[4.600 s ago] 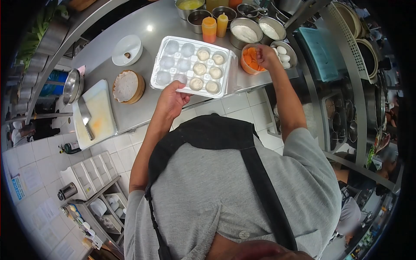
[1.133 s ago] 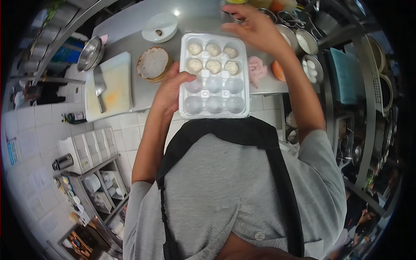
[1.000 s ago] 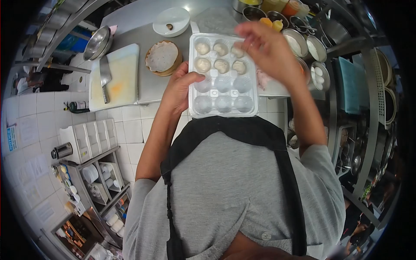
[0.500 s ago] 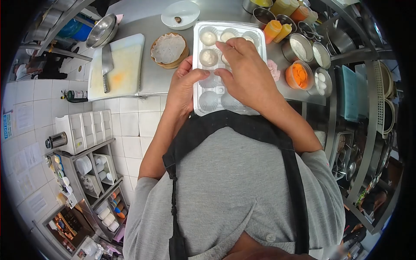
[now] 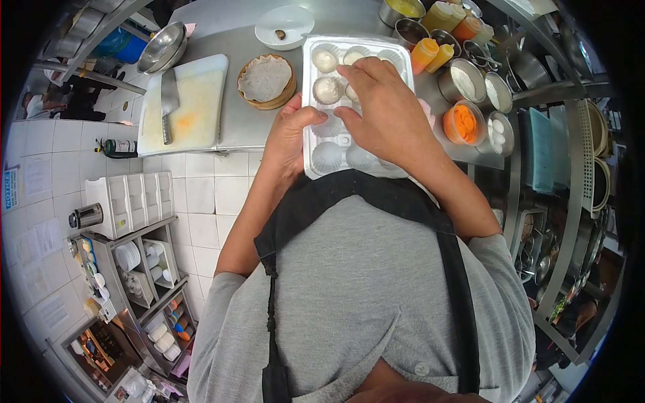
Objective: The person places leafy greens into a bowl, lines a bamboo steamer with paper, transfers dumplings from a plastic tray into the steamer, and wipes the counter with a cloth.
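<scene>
A clear plastic tray (image 5: 327, 156) with round compartments is held up in front of my apron. My left hand (image 5: 290, 134) grips its left edge, thumb on top and fingers underneath. White pleated buns (image 5: 327, 90) sit in several of the far compartments; the near ones hold nothing. My right hand (image 5: 384, 111) reaches over the tray, fingers and thumb curved around a bun (image 5: 353, 93) in the middle column. The palm hides most of that bun and the compartments to its right.
Left of the tray stand a paper-lined bamboo steamer (image 5: 266, 79) and a cutting board (image 5: 209, 127) with a cleaver (image 5: 168, 101). Behind is a white bowl (image 5: 285, 30). On the right are orange slices in a tub (image 5: 463, 123), squeeze bottles (image 5: 423, 55) and metal bowls (image 5: 462, 80).
The view has shifted slightly, moving the counter items a little in frame. Both hands keep nearly the same pose on and over the tray.
</scene>
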`<state>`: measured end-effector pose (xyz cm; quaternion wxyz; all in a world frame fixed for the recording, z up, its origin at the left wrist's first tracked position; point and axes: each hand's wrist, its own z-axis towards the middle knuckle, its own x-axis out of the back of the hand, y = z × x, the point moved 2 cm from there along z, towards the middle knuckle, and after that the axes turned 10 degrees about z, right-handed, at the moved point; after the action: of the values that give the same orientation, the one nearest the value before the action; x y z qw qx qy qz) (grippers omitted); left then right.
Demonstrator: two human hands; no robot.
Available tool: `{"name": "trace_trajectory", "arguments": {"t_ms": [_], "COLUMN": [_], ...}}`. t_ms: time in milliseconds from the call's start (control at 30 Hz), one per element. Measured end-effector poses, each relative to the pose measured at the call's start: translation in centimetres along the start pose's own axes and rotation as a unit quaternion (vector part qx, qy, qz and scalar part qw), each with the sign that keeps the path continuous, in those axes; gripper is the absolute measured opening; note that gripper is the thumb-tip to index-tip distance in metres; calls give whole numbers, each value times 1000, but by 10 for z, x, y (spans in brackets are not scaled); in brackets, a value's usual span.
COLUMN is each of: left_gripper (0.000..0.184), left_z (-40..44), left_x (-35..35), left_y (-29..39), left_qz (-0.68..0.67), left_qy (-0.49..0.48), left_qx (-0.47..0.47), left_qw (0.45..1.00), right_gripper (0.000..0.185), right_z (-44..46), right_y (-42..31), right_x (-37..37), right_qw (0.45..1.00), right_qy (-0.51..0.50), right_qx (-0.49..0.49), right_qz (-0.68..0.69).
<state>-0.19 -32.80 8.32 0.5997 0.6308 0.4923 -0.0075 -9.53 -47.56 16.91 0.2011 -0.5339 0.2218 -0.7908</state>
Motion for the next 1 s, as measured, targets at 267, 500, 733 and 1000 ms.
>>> {"name": "trace_trajectory", "arguments": {"t_ms": [267, 500, 733, 1000], "left_gripper": [42, 43, 46, 44], "left_z": [3, 2, 1, 1], "left_x": [-8, -5, -5, -1], "left_y": [1, 1, 5, 6], "left_qz": [48, 80, 129, 169], "left_qy": [50, 64, 67, 68], "left_qx": [-9, 6, -37, -64], "left_qw": [998, 995, 989, 981], "right_gripper": [54, 43, 45, 44], "right_z": [11, 13, 12, 11], "right_y": [8, 15, 15, 13], "right_x": [-8, -15, -16, -16], "right_qw": [998, 999, 1000, 1000], "right_qy": [-40, -36, -27, -8], "right_qx": [3, -4, 10, 8], "right_qz": [-48, -14, -12, 11]}}
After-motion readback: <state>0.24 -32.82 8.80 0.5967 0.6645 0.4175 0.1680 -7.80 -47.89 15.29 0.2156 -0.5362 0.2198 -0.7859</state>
